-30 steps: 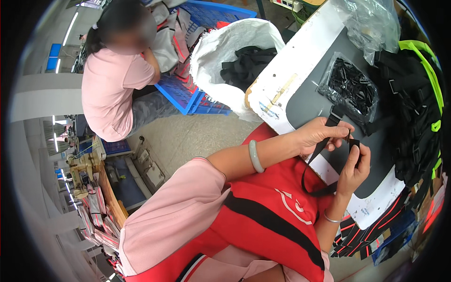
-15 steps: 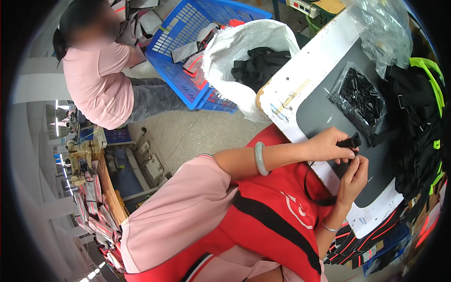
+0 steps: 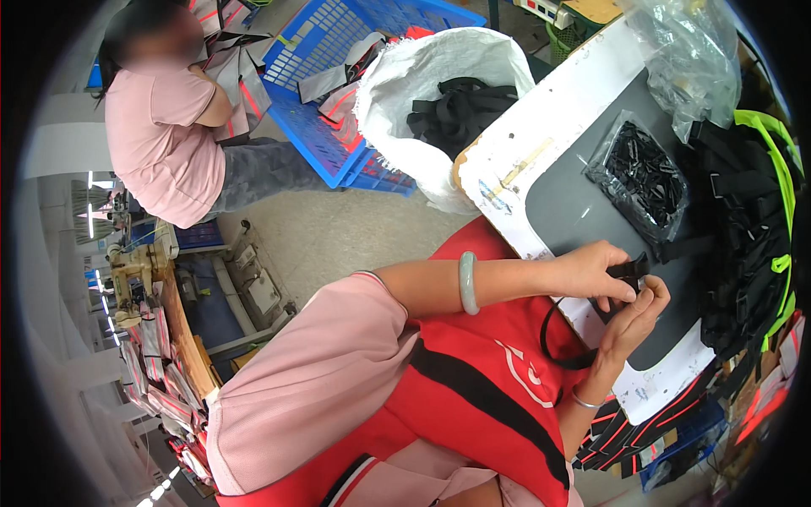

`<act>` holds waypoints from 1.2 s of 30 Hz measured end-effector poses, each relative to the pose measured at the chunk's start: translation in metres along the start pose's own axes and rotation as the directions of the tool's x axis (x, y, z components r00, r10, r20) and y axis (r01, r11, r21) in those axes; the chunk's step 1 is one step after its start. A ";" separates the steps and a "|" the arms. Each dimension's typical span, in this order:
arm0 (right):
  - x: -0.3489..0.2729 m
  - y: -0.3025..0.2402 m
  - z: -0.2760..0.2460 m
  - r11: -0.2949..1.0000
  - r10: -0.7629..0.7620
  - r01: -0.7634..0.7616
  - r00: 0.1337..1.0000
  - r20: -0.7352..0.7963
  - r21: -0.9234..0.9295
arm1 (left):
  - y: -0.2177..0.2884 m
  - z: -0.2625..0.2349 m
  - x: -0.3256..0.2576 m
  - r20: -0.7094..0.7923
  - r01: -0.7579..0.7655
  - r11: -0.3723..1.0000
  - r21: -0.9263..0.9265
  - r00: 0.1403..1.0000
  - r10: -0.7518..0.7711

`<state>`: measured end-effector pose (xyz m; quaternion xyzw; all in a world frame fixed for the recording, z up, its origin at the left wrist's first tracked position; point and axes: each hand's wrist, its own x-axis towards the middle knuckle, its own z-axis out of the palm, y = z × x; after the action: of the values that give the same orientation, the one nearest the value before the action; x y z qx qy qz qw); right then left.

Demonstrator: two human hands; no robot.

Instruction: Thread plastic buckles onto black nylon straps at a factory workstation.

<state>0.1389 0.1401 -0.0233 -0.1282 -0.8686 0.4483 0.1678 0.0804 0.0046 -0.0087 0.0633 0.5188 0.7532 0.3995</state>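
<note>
My left hand (image 3: pixel 589 272), with a pale green bangle on its wrist, pinches a black piece at the end of a black webbing strap (image 3: pixel 576 362). That piece (image 3: pixel 627 269) looks like a buckle or folded webbing; my fingers partly cover it. My right hand (image 3: pixel 632 325), a thin silver bracelet at its wrist, meets the left from below, its thumb and fingers closed on the strap's end. The strap hangs in a loop against my red apron (image 3: pixel 473 372). Both hands are over the near edge of the grey-topped table (image 3: pixel 564 207).
On the table lie a clear bag of small black plastic parts (image 3: pixel 644 177), crumpled clear plastic (image 3: pixel 688 59) and a heap of black straps with lime trim (image 3: pixel 743 237). Beyond stand a white sack (image 3: pixel 384 101) and a blue crate (image 3: pixel 308 127). A co-worker (image 3: pixel 160 127) handles grey pieces.
My hands have moved slightly down, still together on the strap; the black piece has turned between my fingers. The co-worker has lifted a grey piece with an orange stripe.
</note>
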 end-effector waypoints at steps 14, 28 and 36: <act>0.007 -0.023 -0.008 0.967 0.061 -0.134 0.947 0.315 0.215 | 0.018 -0.021 -0.012 -0.357 -0.178 0.984 -0.032 0.921 0.155; 0.000 -0.048 0.005 0.327 0.146 -0.531 0.846 0.513 0.782 | 0.002 0.001 -0.021 -0.131 -0.350 0.929 0.121 0.922 0.364; 0.008 -0.016 -0.019 0.511 0.065 -0.513 0.823 0.564 0.690 | 0.020 -0.023 -0.023 0.147 -0.451 0.548 0.704 0.848 0.509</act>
<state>0.1381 0.1481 0.0015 -0.0712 -0.5358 0.8367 -0.0882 0.0731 -0.0305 0.0051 0.3245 0.7466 0.5718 0.1015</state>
